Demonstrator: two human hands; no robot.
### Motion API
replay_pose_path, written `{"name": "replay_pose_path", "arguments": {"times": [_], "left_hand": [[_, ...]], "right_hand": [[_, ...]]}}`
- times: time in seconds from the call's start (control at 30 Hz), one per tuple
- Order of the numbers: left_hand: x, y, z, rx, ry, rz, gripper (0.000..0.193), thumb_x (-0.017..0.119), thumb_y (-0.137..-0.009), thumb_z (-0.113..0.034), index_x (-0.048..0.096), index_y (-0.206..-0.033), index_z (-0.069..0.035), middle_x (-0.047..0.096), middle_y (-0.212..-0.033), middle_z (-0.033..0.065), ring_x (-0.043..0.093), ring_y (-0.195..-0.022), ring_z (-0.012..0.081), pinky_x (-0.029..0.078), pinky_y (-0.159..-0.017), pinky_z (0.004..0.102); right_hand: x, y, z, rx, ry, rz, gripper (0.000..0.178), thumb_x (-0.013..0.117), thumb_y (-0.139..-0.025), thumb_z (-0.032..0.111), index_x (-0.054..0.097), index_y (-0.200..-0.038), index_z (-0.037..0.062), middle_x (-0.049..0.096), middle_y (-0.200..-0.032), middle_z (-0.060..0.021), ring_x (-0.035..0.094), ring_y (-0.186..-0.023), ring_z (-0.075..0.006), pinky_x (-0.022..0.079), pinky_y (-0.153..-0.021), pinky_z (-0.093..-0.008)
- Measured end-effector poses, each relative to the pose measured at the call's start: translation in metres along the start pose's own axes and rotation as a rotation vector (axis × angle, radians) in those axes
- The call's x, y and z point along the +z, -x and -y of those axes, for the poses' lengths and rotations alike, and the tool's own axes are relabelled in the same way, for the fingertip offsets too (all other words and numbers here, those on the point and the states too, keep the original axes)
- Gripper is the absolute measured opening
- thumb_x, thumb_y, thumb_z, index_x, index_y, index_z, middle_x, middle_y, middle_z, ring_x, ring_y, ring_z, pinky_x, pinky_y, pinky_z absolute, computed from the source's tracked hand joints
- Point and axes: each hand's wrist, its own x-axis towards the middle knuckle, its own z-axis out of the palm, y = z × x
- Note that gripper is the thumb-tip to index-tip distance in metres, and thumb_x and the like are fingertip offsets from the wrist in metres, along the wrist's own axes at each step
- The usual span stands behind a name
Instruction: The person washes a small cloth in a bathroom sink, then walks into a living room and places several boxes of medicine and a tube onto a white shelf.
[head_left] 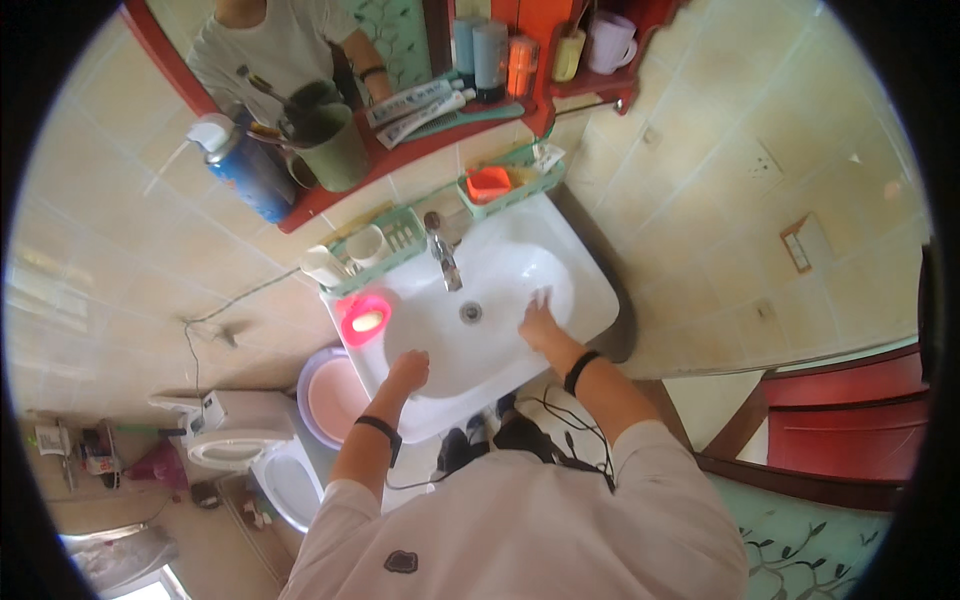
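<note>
White, glossy, oval-bowled washbasin (450,368): work its right side with loosely extended right hand (539,325), grip contents unclear; keep curled left hand (408,371), contents hidden, at near left.

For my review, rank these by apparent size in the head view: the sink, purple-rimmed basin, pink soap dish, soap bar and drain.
1. Sink
2. Purple-rimmed basin
3. Pink soap dish
Soap bar and drain come last, too alike in size to rank.
</note>
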Motion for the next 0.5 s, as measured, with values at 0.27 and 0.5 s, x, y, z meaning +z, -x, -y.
{"name": "replay_pose_path", "arguments": {"times": [0.27, 0.5], "left_hand": [[-0.077, 0.014, 0.007, -0.173, 0.033, -0.095, 0.019, 0.056, -0.081, -0.013, 0.071, -0.087, -0.002, 0.069, -0.089, 0.0218, 0.068, -0.087, 0.0386, 0.054, -0.08, 0.0454], [-0.042, -0.045, 0.047, -0.421, 1.726, 0.128, 0.008, 0.057, -0.083, -0.013, 0.057, -0.09, -0.009, 0.058, -0.071, 0.0046, 0.059, -0.065, 0.0238, 0.051, -0.058, 0.0365]], "right_hand": [[-0.009, 0.107, -0.021, 0.18, 1.021, 0.004, 0.049, 0.054, -0.096, 0.045, 0.064, -0.12, 0.0037, 0.066, -0.117, -0.0203, 0.061, -0.108, -0.0377, 0.048, -0.093, -0.0428], [-0.033, 0.221, 0.036, 0.054, -0.051, -0.202, 0.05, 0.054, -0.096, 0.047, 0.065, -0.118, 0.0038, 0.064, -0.119, -0.0201, 0.059, -0.114, -0.0359, 0.045, -0.098, -0.0469]]}}
